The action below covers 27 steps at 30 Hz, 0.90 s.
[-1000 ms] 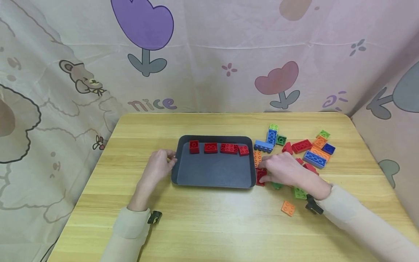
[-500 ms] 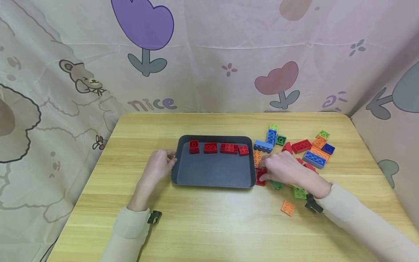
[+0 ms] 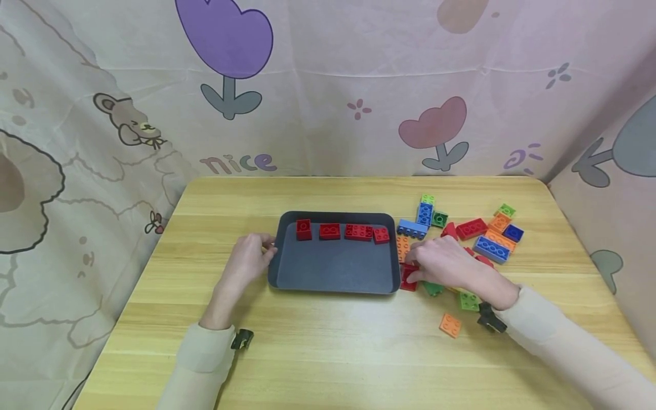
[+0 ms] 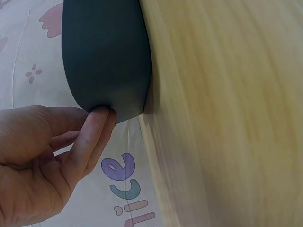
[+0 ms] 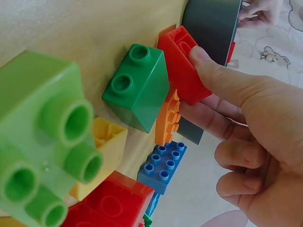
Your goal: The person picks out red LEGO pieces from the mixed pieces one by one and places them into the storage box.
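Note:
My left hand (image 3: 247, 257) holds the left rim of a dark grey tray (image 3: 333, 270), thumb and fingertips at its edge in the left wrist view. Several red toy bricks (image 3: 329, 231) stand in a row along the tray's far side. Beside the tray's right end, my right hand (image 3: 445, 262) pinches a red brick (image 5: 182, 66) between thumb and fingers; its underside shows hollow in the right wrist view. Next to that brick are a green two-stud brick (image 5: 137, 82) and an orange brick (image 5: 166, 118). The hand covers part of the pile in the head view.
Loose bricks lie right of the tray, among them a light blue one (image 3: 412, 229), a long red one (image 3: 471, 229) and a blue one (image 3: 492, 249). An orange square brick (image 3: 450, 326) lies nearer the front of the wooden table (image 3: 328, 353). A printed cloth (image 3: 328, 125) hangs behind.

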Each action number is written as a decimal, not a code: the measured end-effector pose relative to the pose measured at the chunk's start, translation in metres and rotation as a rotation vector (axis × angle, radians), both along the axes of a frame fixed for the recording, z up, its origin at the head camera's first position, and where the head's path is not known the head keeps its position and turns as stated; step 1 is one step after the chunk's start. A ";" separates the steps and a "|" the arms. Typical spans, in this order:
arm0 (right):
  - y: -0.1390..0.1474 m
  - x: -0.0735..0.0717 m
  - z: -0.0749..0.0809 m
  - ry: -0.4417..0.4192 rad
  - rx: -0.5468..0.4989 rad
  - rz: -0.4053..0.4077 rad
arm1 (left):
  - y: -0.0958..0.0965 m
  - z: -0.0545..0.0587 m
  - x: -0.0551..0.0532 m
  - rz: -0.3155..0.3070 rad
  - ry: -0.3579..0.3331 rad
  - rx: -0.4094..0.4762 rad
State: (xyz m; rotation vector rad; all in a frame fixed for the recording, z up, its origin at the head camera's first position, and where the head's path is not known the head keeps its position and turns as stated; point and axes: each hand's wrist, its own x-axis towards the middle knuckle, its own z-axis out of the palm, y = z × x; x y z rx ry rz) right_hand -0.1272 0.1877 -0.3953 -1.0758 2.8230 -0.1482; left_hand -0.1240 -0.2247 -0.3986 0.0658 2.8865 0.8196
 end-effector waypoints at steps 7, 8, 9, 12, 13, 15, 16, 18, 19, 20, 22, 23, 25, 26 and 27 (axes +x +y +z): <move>0.003 0.000 0.004 0.009 0.026 -0.005 | 0.000 0.000 -0.001 -0.002 -0.005 0.004; 0.004 0.000 0.005 0.013 0.028 -0.003 | 0.000 0.000 -0.001 -0.002 -0.005 0.005; 0.005 -0.001 0.006 0.014 0.028 -0.002 | 0.000 0.000 -0.001 -0.003 -0.006 0.005; 0.007 -0.001 0.010 0.023 0.023 -0.007 | 0.000 0.000 -0.001 -0.003 -0.008 0.004; 0.008 -0.001 0.011 0.026 0.020 -0.012 | 0.000 0.000 -0.001 -0.002 -0.008 0.006; 0.010 -0.001 0.014 0.029 0.017 -0.030 | 0.000 0.000 0.000 -0.001 -0.008 0.007; 0.010 -0.001 0.015 0.030 0.014 -0.039 | 0.000 0.000 0.000 0.000 -0.009 0.008; 0.011 -0.001 0.019 0.029 0.011 -0.056 | 0.001 0.000 0.000 0.001 -0.008 0.011; 0.011 -0.002 0.021 0.032 0.009 -0.062 | 0.001 0.000 0.000 0.001 -0.008 0.012; 0.011 -0.002 0.023 0.033 0.009 -0.070 | 0.001 0.000 0.000 0.002 -0.007 0.010; 0.012 -0.004 0.027 0.040 0.008 -0.080 | 0.001 0.000 0.000 0.002 -0.007 0.010; 0.012 -0.005 0.030 0.045 0.008 -0.085 | 0.001 0.000 0.000 0.002 -0.005 0.007; 0.012 -0.006 0.035 0.063 0.008 -0.089 | 0.001 0.001 0.000 0.001 -0.003 0.003; 0.011 -0.007 0.037 0.068 0.009 -0.092 | 0.001 0.001 0.000 0.000 0.000 0.000; 0.011 -0.008 0.040 0.073 0.007 -0.092 | 0.001 0.001 0.000 -0.001 0.001 -0.001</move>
